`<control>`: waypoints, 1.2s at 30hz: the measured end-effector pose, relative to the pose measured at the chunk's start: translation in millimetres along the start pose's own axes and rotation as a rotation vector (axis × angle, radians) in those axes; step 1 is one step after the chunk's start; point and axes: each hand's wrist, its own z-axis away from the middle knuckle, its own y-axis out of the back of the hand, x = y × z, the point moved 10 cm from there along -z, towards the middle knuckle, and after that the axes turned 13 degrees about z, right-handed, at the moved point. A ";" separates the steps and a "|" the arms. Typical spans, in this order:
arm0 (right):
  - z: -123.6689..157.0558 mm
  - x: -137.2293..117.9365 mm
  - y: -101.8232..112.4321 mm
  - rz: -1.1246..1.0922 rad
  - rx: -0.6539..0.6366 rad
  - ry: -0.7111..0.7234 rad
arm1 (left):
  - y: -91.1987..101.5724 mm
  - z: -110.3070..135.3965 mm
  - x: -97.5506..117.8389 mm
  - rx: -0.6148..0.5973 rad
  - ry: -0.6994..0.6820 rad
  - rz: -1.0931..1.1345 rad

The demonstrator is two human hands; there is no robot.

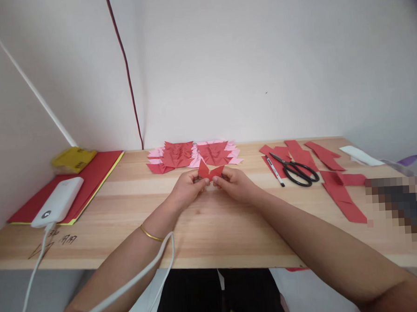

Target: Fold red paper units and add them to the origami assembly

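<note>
A small folded piece of red paper (pixel 211 170) with pointed tips is held up between both hands, above the middle of the table. My left hand (pixel 192 185) pinches its left side between thumb and fingers. On the other side, my right hand (pixel 233 181) grips it the same way, the two thumbs close together. Just behind the hands, rows of folded red and pink paper pieces (pixel 180 153) lie against the wall. The fingers hide the lower part of the held paper.
Black-handled scissors (pixel 296 172), a marker pen (pixel 275 171) and red paper strips (pixel 343 200) lie at right. A white power bank (pixel 59 201) and a yellow packet (pixel 74 159) rest on red sheets (pixel 105 180) at left. A white cable (pixel 131 288) crosses my left forearm.
</note>
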 end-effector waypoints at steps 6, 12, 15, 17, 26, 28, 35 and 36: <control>-0.1 1.4 -0.7 -0.070 -0.013 -0.038 | 2.2 -1.1 0.6 -0.003 -0.020 0.042; -1.5 11.2 2.6 -0.248 0.041 -0.068 | -2.2 1.4 0.5 -0.010 0.029 0.127; -1.4 14.5 7.5 -0.162 0.085 -0.095 | -5.6 2.3 1.7 -0.028 0.036 0.097; -1.2 13.4 7.6 -0.130 0.081 -0.096 | -4.9 2.0 2.2 -0.024 0.031 0.072; 1.0 -14.7 18.9 0.117 0.134 0.181 | 2.5 -1.2 -6.7 -0.003 0.071 0.237; 1.0 -18.1 21.1 0.142 0.147 0.233 | 1.1 -0.9 -8.9 -0.020 0.096 0.264; -0.3 -19.3 15.2 0.157 0.053 0.323 | -4.5 0.8 -12.2 -0.073 0.142 0.260; -0.3 -18.8 14.8 0.167 0.048 0.328 | -4.1 0.7 -12.7 -0.066 0.144 0.260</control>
